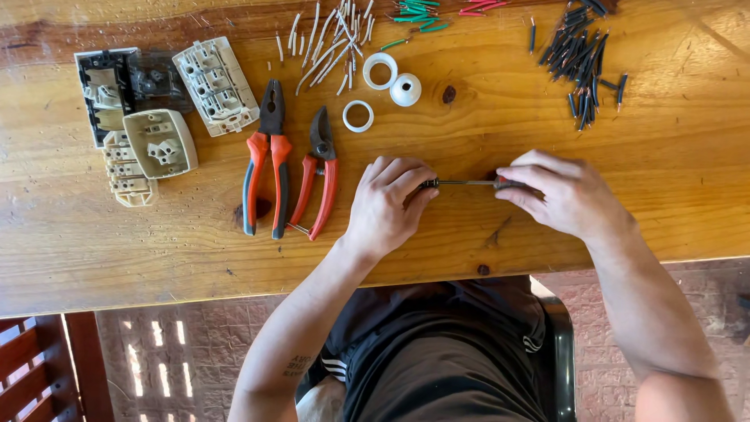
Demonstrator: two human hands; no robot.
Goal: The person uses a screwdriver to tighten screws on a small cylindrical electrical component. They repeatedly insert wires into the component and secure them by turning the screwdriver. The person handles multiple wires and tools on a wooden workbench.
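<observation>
My right hand grips the handle of a screwdriver whose thin metal shaft runs level toward the left. Its tip meets a small dark part pinched in the fingers of my left hand; most of that part is hidden by the fingers. Both hands rest on the wooden table near its front edge.
Left of my hands lie pliers and red-handled cutters. Opened socket housings sit at far left. White rings and a white cap, white wire pieces, green and red ones, and black ones lie behind.
</observation>
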